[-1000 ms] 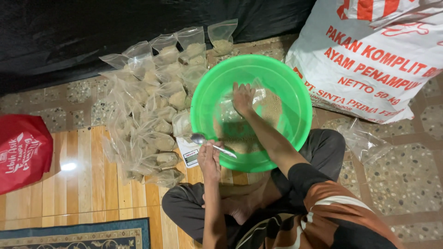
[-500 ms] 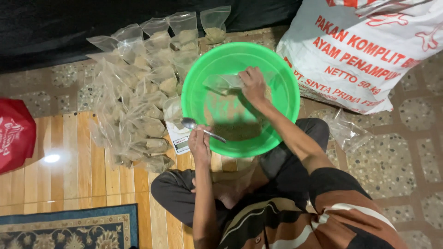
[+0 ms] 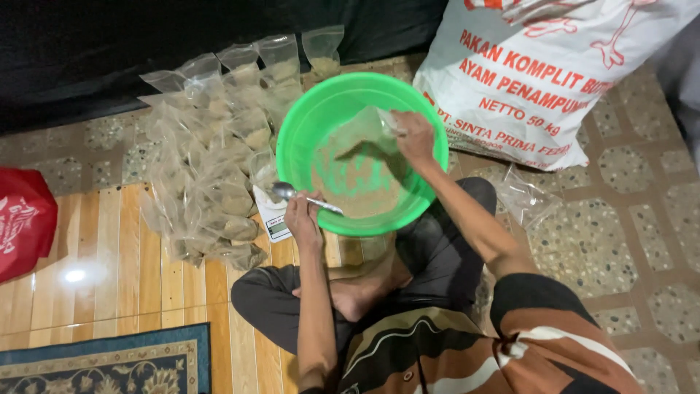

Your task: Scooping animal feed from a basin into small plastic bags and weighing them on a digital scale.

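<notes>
Low centre, our left hand [image 3: 302, 219] is closed around a metal spoon [image 3: 288, 192] at the green basin's [image 3: 306, 124] near rim. Higher, our right hand [image 3: 414, 136] pinches a clear plastic bag [image 3: 361, 131] over the grainy feed [image 3: 357, 193]; it looks flimsy and slippery, best held at its mouth.

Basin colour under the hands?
Bright green basin, clearest in the head view.

White feed sack [image 3: 539, 80] and red bag [image 3: 22, 226] cut off by frame edges, spoon [image 3: 302, 197] handle partly hidden under left hand [image 3: 302, 219], small card [image 3: 275, 222] mostly covered by green basin [image 3: 292, 146], lower pouches [image 3: 211, 168] buried in the pile.
</notes>
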